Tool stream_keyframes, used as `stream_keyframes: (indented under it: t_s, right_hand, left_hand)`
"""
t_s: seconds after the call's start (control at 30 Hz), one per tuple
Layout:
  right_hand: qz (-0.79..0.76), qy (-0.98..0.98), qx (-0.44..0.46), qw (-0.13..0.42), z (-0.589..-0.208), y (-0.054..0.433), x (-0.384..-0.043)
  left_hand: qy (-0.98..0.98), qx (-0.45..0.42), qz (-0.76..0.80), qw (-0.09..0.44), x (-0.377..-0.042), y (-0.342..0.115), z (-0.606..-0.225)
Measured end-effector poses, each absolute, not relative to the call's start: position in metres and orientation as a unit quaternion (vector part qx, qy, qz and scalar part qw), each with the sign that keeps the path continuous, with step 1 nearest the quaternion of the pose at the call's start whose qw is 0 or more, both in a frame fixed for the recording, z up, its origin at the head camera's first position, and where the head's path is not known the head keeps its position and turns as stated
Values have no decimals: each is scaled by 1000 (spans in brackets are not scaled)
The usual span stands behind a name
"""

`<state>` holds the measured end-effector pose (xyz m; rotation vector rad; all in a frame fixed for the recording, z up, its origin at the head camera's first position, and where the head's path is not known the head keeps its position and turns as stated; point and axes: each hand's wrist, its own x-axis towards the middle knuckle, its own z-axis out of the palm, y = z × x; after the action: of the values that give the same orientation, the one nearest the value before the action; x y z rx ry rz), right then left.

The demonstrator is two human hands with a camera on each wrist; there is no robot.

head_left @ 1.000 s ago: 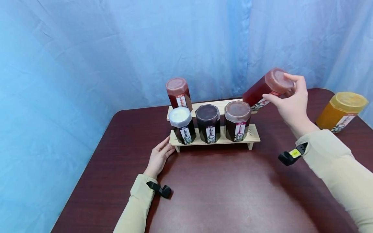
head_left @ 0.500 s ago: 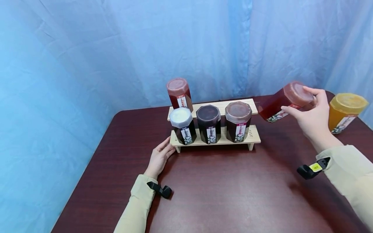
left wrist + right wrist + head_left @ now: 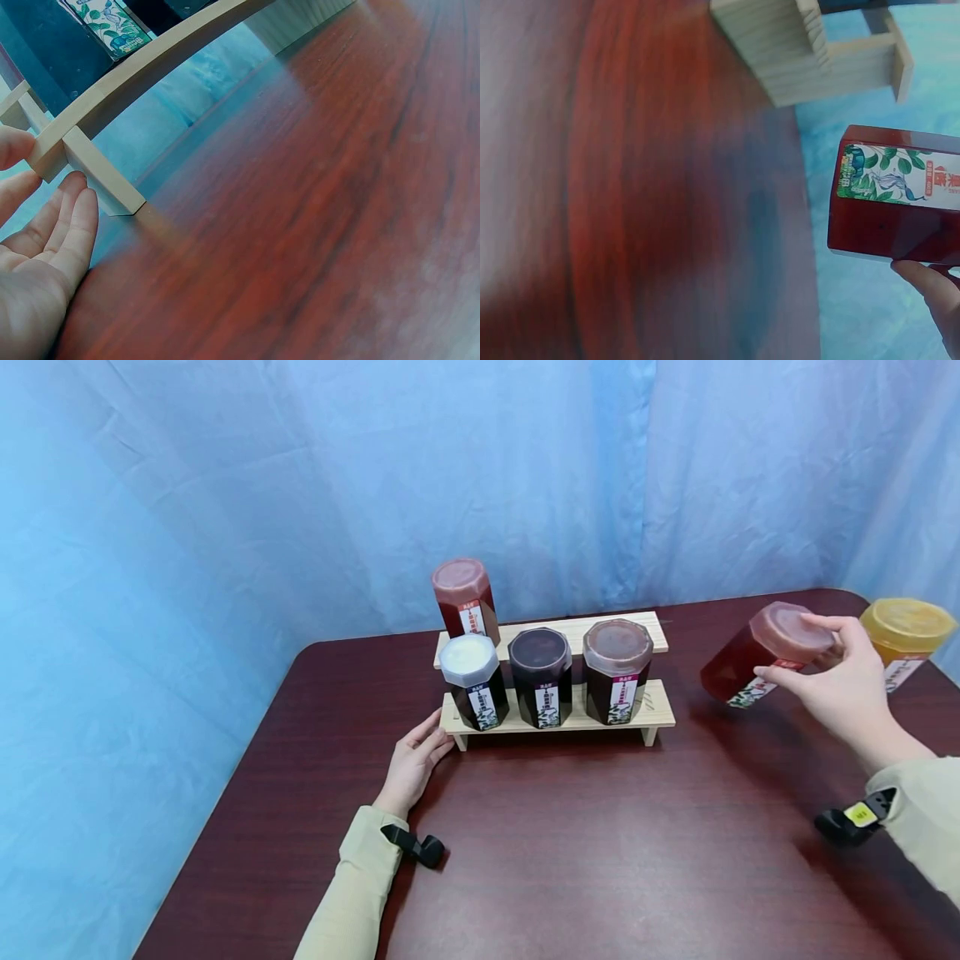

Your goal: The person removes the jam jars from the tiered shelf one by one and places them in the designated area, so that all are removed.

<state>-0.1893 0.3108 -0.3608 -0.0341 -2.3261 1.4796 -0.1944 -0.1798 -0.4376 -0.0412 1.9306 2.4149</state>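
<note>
My right hand [image 3: 847, 685] grips an octagonal jar of dark red contents [image 3: 750, 660] by its pinkish lid. The jar tilts above the table to the right of the two-tier wooden rack [image 3: 652, 706]; its labelled lower part also fills the right wrist view's edge. At the left end of the rack's front shelf, my left hand [image 3: 411, 764] holds the corner, with fingertips [image 3: 77, 180] beside the leg under the board. The front shelf carries a white-lidded dark jar [image 3: 474, 681], a black-lidded jar [image 3: 540, 677] and a brown-lidded jar [image 3: 617, 672].
Another red jar [image 3: 467, 597] stands on the left of the rear shelf [image 3: 577, 631]. A yellow jar [image 3: 903, 631] stands at the far right, partly behind my right hand. Blue curtains [image 3: 525, 485] hang behind the dark wooden table [image 3: 562, 843].
My right hand has carried the red jar rightward and down, away from the rear shelf. My left hand stays at the rack's end.
</note>
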Motion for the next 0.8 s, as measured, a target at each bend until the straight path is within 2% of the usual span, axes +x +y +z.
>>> stream_keyframes:
  t_s: [0.2,0.5,0.8]
  right_hand:
    - [483,-852,-26,200,-376,328,-193]
    - [416,-883,-10,217,-419,373,-218]
    - [337,-912,-24,232,-413,378,-215]
  left_hand:
    - [622,-11,783,23,-194,-180,-438]
    - [610,-16,792,17,-193,-179,-439]
    - [621,-5,784,21,-195,-180,-439]
